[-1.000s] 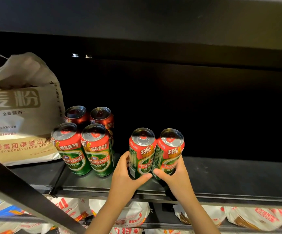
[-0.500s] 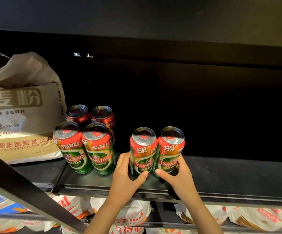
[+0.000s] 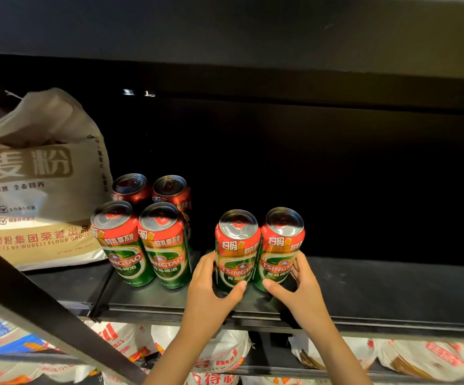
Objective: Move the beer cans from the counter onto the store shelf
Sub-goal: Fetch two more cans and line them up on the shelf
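Note:
Two green and red Tsingtao beer cans stand side by side on the black shelf (image 3: 377,290). My left hand (image 3: 211,290) wraps the lower part of the left can (image 3: 236,245). My right hand (image 3: 300,287) grips the base of the right can (image 3: 280,243). Both cans are upright and touch each other. To their left a block of several identical cans (image 3: 142,245) stands on the same shelf, two in front and two behind.
A large beige flour bag (image 3: 36,190) fills the shelf's left end, next to the can block. A black slanted bar (image 3: 44,315) crosses the lower left. White and red bags (image 3: 219,354) lie on the shelf below. Dark open shelf space stretches right.
Both hands slid the two cans slightly deeper onto the shelf and lowered their grip toward the can bases. The other cans stayed put.

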Tool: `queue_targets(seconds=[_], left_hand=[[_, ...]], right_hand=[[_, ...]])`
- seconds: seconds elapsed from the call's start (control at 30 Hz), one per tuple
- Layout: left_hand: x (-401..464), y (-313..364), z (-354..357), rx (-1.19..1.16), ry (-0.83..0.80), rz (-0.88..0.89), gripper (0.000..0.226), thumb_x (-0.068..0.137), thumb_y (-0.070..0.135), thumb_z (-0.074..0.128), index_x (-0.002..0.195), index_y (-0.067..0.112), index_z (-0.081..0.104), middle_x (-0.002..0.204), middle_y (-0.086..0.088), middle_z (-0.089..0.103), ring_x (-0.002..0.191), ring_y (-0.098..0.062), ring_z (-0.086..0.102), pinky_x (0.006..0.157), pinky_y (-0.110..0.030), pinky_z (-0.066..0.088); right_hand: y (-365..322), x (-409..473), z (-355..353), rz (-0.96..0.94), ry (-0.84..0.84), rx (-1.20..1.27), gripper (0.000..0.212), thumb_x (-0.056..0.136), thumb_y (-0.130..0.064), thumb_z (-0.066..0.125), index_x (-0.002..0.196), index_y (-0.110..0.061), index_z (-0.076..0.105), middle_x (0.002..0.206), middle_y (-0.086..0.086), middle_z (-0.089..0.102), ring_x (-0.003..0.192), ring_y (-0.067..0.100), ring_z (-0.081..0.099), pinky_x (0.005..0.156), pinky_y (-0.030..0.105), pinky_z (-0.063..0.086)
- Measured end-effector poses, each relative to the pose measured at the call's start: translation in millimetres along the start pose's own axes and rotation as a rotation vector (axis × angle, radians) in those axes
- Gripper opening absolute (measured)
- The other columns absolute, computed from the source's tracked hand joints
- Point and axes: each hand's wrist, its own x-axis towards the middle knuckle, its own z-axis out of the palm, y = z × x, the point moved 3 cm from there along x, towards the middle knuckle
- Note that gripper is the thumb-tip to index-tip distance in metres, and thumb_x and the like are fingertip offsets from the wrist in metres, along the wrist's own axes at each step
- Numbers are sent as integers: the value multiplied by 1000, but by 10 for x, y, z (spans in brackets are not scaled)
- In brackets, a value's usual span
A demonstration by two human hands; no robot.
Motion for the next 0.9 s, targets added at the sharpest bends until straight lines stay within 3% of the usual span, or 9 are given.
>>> queue_targets(seconds=[0.1,0.23,0.37,0.5,0.73,0.9], left_hand=[[-17,8,12,98,27,68,62,72,51,65,122,20,48,114,9,43,112,-8,48,91,-13,40],[-41,-38,39,166,96,52,81,67,52,72,132,16,41,115,7,43,111,-9,48,91,-19,44],[-116,-77,7,46,202,-83,77,63,31,84,122,32,34,115,17,48,108,-5,50,85,-8,38],[-209,-100,-6,38,238,-84,72,67,29,82,123,36,37,120,13,49,109,-3,50,87,-10,38],[-236,-104,-14,110,294,-4,76,69,39,70,136,15,43,118,5,45,112,11,41,86,-2,38],[-236,-82,-27,25,381,-26,64,69,39,70,125,39,39,121,24,46,110,6,49,89,-10,44]], right_hand=[[-4,-1,-11,2,0,16,58,74,-23,79,125,-31,51,118,-18,63,115,2,56,96,25,47],[-32,5,-17,-4,0,21,56,72,-21,79,123,-25,58,114,-15,67,111,4,60,92,19,49],[-53,-1,24,-16,0,-13,58,69,-31,80,123,-23,59,117,-10,65,112,8,59,96,29,50],[-54,-16,69,-29,19,-33,62,67,-34,81,124,-22,59,117,-12,66,111,6,59,96,29,50],[-84,-22,155,-33,55,-45,60,67,-34,80,123,-24,60,113,-17,67,109,3,60,96,28,50],[-100,-18,219,-40,65,-42,57,71,-29,80,124,-27,58,113,-19,66,109,1,59,95,25,49]])
